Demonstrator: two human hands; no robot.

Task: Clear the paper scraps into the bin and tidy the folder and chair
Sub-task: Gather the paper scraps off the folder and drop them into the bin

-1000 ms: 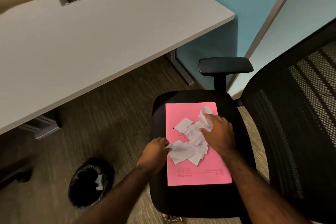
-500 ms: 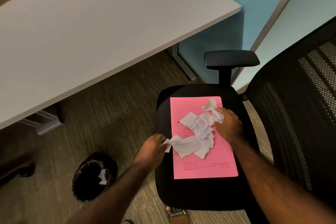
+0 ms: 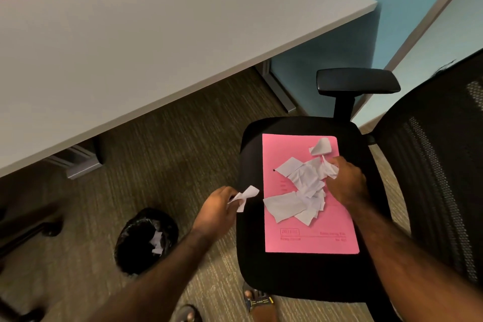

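A pink folder [image 3: 308,232] lies flat on the black seat of the office chair [image 3: 300,277]. A heap of white paper scraps [image 3: 300,191] covers the folder's middle and upper right. My left hand [image 3: 218,208] hangs over the seat's left edge, pinching one white scrap [image 3: 247,196] clear of the heap. At the heap's right side my right hand [image 3: 346,181] rests on the folder with its fingers closed around some scraps. On the floor to the left stands a black bin [image 3: 146,239] with a dark liner and a few scraps inside.
A white desk [image 3: 130,41] fills the upper left, its edge running above the carpet. The chair's armrest [image 3: 356,81] and mesh back [image 3: 439,164] stand to the right. Blue wall panels are behind. My sandalled feet [image 3: 257,303] show below the seat.
My left hand pulled one scrap off the heap and drew it left past the seat's edge. My right hand shifted slightly up-right, gathering scraps. The camera tilted a little.
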